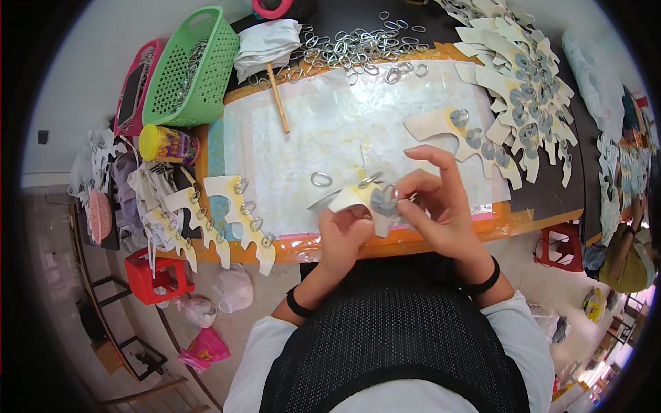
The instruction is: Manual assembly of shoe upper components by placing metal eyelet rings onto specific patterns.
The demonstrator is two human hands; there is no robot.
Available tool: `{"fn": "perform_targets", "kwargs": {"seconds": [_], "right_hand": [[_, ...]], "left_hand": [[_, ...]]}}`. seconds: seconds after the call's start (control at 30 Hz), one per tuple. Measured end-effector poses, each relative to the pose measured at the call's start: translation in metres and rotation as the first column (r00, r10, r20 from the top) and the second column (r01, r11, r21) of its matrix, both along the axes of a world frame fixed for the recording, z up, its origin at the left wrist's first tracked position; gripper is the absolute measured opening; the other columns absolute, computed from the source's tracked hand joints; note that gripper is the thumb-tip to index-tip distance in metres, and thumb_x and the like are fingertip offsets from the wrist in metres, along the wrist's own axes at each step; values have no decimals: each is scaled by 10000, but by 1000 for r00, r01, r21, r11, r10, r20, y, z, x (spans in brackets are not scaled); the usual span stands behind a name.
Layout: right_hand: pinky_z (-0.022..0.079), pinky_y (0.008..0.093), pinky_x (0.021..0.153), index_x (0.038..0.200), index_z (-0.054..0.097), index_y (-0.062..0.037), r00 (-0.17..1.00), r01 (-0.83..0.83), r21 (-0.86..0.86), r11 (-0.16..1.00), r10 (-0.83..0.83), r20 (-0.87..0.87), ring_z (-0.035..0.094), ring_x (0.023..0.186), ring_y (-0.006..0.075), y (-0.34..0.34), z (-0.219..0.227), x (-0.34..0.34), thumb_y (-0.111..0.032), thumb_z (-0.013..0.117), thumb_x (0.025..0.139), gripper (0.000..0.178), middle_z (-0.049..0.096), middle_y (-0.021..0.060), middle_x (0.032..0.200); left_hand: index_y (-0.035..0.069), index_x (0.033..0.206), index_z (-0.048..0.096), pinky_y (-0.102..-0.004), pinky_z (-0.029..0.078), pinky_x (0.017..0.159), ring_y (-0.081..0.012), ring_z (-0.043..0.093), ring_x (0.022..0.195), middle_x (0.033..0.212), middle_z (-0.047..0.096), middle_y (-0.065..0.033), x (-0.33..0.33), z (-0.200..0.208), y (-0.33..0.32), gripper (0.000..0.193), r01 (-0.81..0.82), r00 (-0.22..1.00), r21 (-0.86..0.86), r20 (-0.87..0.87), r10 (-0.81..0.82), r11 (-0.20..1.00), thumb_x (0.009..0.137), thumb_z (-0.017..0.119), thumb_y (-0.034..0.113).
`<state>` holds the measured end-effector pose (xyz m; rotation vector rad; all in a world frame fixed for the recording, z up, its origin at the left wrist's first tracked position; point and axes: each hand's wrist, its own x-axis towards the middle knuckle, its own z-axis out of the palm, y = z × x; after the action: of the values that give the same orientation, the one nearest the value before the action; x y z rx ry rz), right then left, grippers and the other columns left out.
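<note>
Over the near middle of the table, my left hand [339, 237] grips a cream scalloped piece [350, 198] with dark grey patches. My right hand [441, 206] pinches its right end at a grey patch, thumb against forefinger, the other fingers raised. A metal ring seems to sit at those fingertips, though it is partly hidden. Just beyond the piece, one loose oval metal ring [321, 179] lies on the white sheet [296, 158]. Another cream piece with grey patches [468, 138] lies to the right of my right hand.
Many loose metal rings [358, 48] spread along the far edge. A wooden-handled brush or stick [279, 100] lies by a white cloth [267, 45]. Left stand a green basket [196, 69], a yellow-lidded jar [169, 144] and ringed cream pieces [234, 206]. Overlapping cream pieces [527, 89] cover the far right.
</note>
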<state>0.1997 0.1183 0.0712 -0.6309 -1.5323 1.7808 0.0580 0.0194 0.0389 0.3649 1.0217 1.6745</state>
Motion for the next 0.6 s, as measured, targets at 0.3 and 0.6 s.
{"fn": "perform_targets", "kwargs": {"seconds": [0.3,0.6], "right_hand": [[425,226,803,1342,451,-76,966,-163,-45,986,168,194,554,912,73,17,-7,28,-28,583,892,471,612,33,999],[455,309,934,1171,553,6,977,20,247,969,-71,200,601,1026,186,17,-16,4,-45,637,855,331,638,90,1101]], "left_hand": [[-22,914,674,-208,443,640,-46,563,705,818,673,-14,-2,-22,4,86,-181,962,-14,-212,174,983,919,664,64],[-31,883,663,-190,419,646,-35,534,720,786,625,8,-1,-16,3,80,-138,921,-89,-377,94,986,900,684,45]]}}
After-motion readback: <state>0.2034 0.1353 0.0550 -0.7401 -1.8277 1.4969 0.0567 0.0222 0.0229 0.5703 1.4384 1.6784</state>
